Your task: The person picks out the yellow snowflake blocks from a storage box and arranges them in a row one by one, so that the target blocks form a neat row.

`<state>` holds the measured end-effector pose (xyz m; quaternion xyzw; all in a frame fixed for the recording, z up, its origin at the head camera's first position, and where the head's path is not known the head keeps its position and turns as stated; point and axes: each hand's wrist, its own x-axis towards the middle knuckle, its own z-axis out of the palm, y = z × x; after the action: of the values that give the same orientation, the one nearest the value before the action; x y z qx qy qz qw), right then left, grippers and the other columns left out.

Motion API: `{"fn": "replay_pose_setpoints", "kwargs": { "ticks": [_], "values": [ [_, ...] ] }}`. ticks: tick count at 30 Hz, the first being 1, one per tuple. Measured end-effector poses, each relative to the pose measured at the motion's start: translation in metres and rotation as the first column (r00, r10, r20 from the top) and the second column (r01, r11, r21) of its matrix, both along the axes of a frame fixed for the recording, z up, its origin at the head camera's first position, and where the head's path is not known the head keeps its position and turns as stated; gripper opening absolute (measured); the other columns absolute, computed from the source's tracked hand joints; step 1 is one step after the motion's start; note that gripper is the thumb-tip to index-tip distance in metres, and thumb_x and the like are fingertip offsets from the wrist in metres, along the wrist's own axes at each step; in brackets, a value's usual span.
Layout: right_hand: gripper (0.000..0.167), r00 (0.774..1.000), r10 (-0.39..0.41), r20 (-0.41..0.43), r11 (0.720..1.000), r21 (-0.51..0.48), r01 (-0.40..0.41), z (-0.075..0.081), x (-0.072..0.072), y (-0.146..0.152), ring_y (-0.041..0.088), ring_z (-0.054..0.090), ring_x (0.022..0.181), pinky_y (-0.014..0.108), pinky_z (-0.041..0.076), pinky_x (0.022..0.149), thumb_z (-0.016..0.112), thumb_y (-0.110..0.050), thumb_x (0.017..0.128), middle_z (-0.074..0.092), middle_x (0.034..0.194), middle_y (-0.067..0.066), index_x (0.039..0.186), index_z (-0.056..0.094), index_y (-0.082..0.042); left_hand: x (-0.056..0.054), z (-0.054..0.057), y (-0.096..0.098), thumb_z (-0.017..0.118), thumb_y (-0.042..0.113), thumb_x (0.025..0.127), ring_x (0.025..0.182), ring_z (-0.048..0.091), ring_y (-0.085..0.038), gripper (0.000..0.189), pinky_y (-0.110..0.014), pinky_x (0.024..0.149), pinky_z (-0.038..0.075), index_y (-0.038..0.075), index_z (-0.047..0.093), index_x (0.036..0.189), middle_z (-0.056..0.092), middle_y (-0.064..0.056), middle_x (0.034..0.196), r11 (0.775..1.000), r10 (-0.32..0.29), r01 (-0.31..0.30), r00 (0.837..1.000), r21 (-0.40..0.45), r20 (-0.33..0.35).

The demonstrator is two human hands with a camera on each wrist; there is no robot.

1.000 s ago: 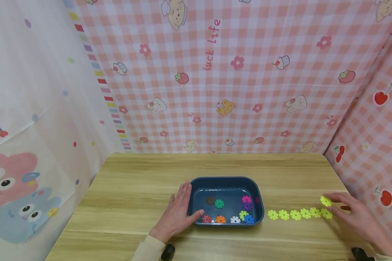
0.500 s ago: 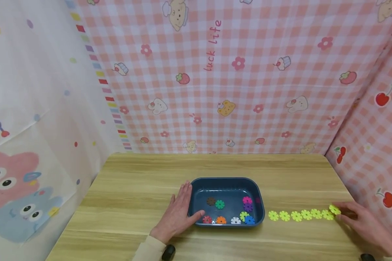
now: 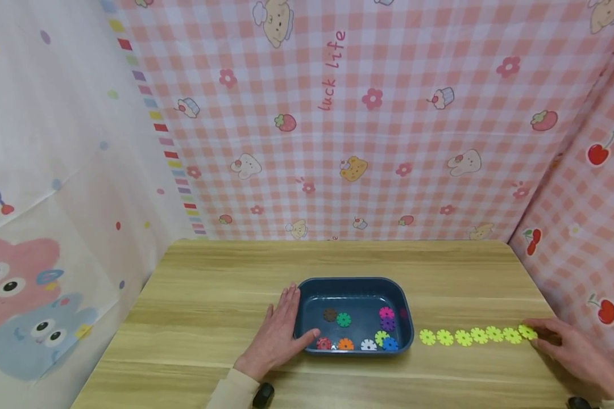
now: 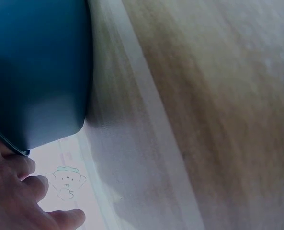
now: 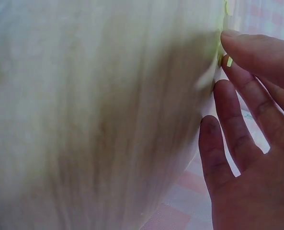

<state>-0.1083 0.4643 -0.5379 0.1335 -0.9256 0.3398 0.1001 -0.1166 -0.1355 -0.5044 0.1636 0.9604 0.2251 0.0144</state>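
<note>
A dark blue plastic basin (image 3: 355, 353) stands on the wooden table. My left hand (image 3: 278, 335) rests along its left side with straight fingers, the thumb reaching over the front left corner. In the left wrist view, fingers (image 4: 29, 187) show at the basin's rim. To the right of the basin runs a row of yellow snowflake discs (image 3: 463, 338), lying flat. My right hand (image 3: 573, 346) pinches the yellow snowflake disc (image 3: 527, 332) at the row's right end between thumb and index finger. In the right wrist view, only a yellow sliver (image 5: 229, 61) of it shows by the fingertips.
Inside the basin lie several snowflake discs, among them a brown one (image 3: 330, 314), a green one (image 3: 343, 320), an orange one (image 3: 345, 344) and a blue one (image 3: 390, 343). A pink checked cloth (image 3: 307, 142) hangs behind the table (image 3: 235, 267); other printed cloths hang at both sides.
My right hand has moved right and down with the yellow snowflake disc, from above the row to its right end, where the disc now lies in line. My left hand has stayed at the basin.
</note>
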Motion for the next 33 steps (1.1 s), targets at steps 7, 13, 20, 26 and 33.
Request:
{"fn": "replay_pose_setpoints", "kwargs": {
  "ticks": [7, 13, 20, 26, 33],
  "values": [
    [0.031, 1.0, -0.016, 0.002, 1.0, 0.023, 0.016, 0.002, 0.001, -0.002, -0.018, 0.05, 0.092, 0.002, 0.039, 0.071, 0.077, 0.016, 0.079, 0.056, 0.103, -0.036, 0.108, 0.068, 0.014, 0.0, 0.0, 0.0, 0.056, 0.062, 0.1, 0.159, 0.009, -0.032, 0.097, -0.063, 0.123, 0.019, 0.001, 0.019, 0.165, 0.011, -0.014, 0.173, 1.0, 0.007, -0.007, 1.0, -0.016, 0.009],
    [0.033, 0.997, -0.041, 0.062, 0.996, 0.079, 0.036, 0.005, 0.0, -0.002, -0.02, 0.049, 0.092, 0.003, 0.041, 0.069, 0.079, 0.009, 0.083, 0.061, 0.104, -0.026, 0.114, 0.069, 0.013, 0.0, -0.001, 0.0, 0.056, 0.063, 0.099, 0.159, 0.01, -0.033, 0.098, -0.064, 0.122, 0.019, 0.0, 0.019, 0.164, 0.011, -0.015, 0.173, 1.0, 0.005, -0.005, 1.0, -0.002, 0.008],
    [0.031, 0.995, -0.012, 0.096, 1.0, 0.006, 0.011, 0.018, 0.0, -0.011, -0.019, 0.05, 0.092, 0.007, 0.046, 0.068, 0.078, 0.007, 0.086, 0.056, 0.104, -0.032, 0.114, 0.066, 0.017, 0.0, 0.0, 0.0, 0.056, 0.063, 0.099, 0.159, 0.008, -0.032, 0.099, -0.063, 0.123, 0.017, 0.001, 0.017, 0.165, 0.009, -0.013, 0.173, 1.0, 0.012, -0.012, 1.0, 0.002, 0.016],
    [0.03, 0.998, 0.021, 0.064, 0.999, -0.043, -0.018, 0.042, 0.007, -0.037, -0.022, 0.048, 0.099, 0.006, 0.048, 0.072, 0.073, 0.005, 0.092, 0.052, 0.11, -0.04, 0.119, 0.064, 0.016, 0.001, 0.002, 0.0, 0.058, 0.061, 0.099, 0.159, 0.009, -0.034, 0.098, -0.063, 0.123, 0.018, 0.001, 0.018, 0.165, 0.01, -0.014, 0.173, 1.0, 0.013, -0.013, 1.0, 0.006, 0.014],
    [0.027, 0.999, -0.038, 0.021, 0.999, -0.031, 0.038, 0.074, 0.018, -0.074, -0.024, 0.05, 0.102, 0.004, 0.046, 0.074, 0.072, -0.014, 0.099, 0.058, 0.116, -0.036, 0.125, 0.072, -0.003, 0.001, 0.002, 0.001, 0.057, 0.062, 0.099, 0.159, 0.01, -0.033, 0.098, -0.063, 0.123, 0.018, 0.001, 0.018, 0.165, 0.011, -0.014, 0.173, 1.0, 0.014, -0.014, 1.0, 0.006, 0.013]
  ]
}}
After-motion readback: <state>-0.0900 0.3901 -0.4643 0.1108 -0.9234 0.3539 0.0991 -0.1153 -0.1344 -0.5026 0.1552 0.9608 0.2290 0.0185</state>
